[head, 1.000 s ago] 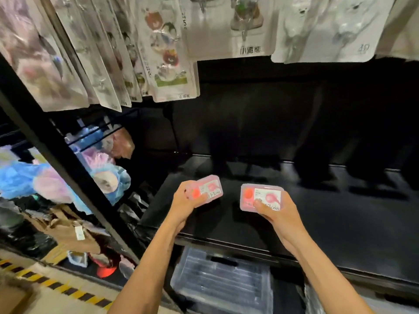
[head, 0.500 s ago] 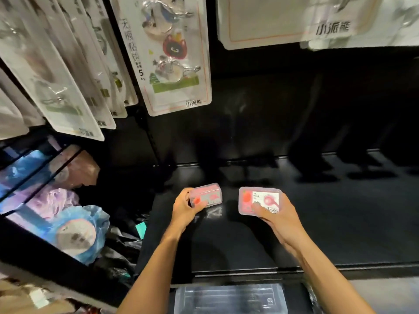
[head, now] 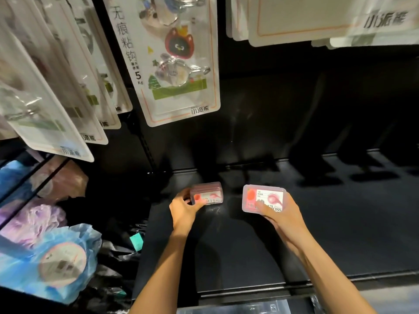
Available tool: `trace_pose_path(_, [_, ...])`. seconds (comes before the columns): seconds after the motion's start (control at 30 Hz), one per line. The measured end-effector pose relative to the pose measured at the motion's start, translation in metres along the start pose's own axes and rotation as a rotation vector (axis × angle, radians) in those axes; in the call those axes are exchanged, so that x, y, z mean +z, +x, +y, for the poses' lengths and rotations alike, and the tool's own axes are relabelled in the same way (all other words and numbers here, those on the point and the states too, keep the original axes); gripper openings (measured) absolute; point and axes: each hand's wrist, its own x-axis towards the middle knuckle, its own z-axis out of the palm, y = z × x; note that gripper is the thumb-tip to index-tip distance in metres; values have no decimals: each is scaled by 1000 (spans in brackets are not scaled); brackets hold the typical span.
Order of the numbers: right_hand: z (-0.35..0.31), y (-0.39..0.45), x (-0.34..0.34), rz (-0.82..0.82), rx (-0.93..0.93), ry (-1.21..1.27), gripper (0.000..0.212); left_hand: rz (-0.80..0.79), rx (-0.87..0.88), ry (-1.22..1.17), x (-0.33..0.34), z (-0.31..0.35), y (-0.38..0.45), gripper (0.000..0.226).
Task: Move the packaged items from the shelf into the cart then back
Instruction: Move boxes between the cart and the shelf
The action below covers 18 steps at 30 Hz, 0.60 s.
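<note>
Each hand clasped a small, clear, pink-tinted plastic floss box low over the black shelf (head: 340,223): left hand (head: 184,209) on one box (head: 207,193), right hand (head: 281,215) on the other (head: 263,198). They looked light, rigid and slick, best pinched across the short edges.

Wide open black shelf (head: 340,223) ahead and to the right, bare deck running back to the rear wall. The left hand (head: 183,211) and right hand (head: 281,214) sit side by side over it, each holding a pink floss box (head: 207,193) (head: 263,198), with a narrow gap between them. Overhead, hanging blister cards (head: 176,64) crowd the upper left, more cards (head: 306,19) top right. Left flank is blocked by an upright post (head: 145,141) and bagged goods (head: 45,257).
</note>
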Motion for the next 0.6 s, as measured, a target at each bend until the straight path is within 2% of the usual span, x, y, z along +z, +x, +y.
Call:
trace_pose_path(0.2, [8, 6, 2, 32, 14, 19, 72, -8, 23, -38, 3, 0, -1, 41])
trace_pose_path(0.47, [14, 9, 8, 36, 28, 37, 74, -12, 26, -48, 6, -5, 2, 43])
trace_pose_path(0.6, [15, 10, 9, 31, 28, 36, 72, -22, -15, -55, 1, -1, -1, 60])
